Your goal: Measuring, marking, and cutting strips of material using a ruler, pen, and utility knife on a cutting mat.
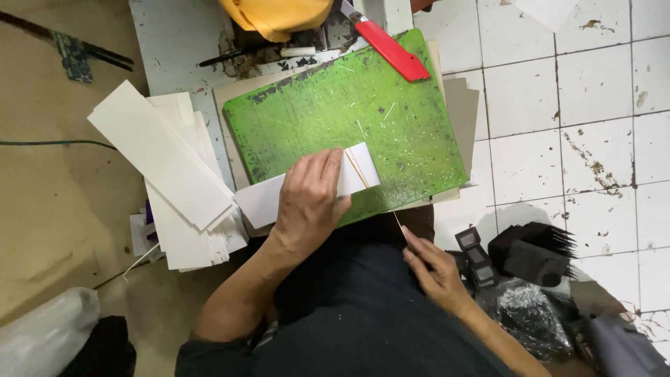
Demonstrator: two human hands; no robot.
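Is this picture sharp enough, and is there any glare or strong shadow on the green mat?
Head view: mostly sharp; the green mat shows soft sheen, no harsh glare. The left hand casts only faint shadow on the white card strip. The right hand looks slightly blurred.

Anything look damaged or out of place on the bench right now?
The green cutting mat is heavily scored and grimy, with dark worn patches along its top edge. The white card stack to its left is fanned untidily. The red utility knife lies across the mat's top corner.
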